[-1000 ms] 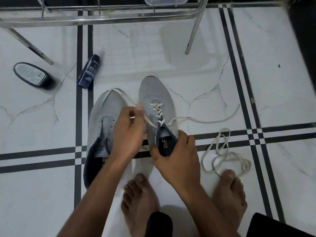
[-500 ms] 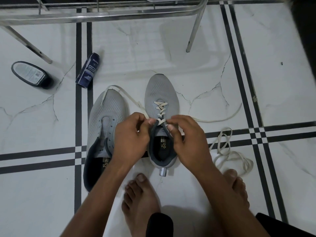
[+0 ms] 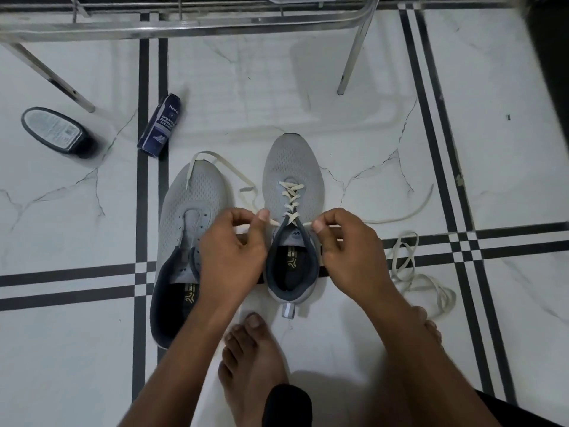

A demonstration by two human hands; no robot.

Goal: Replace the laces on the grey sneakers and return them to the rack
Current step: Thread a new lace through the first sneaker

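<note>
Tension is being put on the cream lace point(image 3: 288, 197) of the right-hand grey sneaker point(image 3: 292, 186), 1 end pinched by the left hand point(image 3: 234, 251), the other by the right hand point(image 3: 348, 251), at the topmost eyelets. Uneven ends could be left if 1 side is drawn harder. The left-hand sneaker point(image 3: 191, 217) lies unlaced beside it; the spare lace point(image 3: 412, 272), coiled near the right foot, could be snagged or tangled. The rack point(image 3: 184, 23) stands beyond, unreached.
</note>
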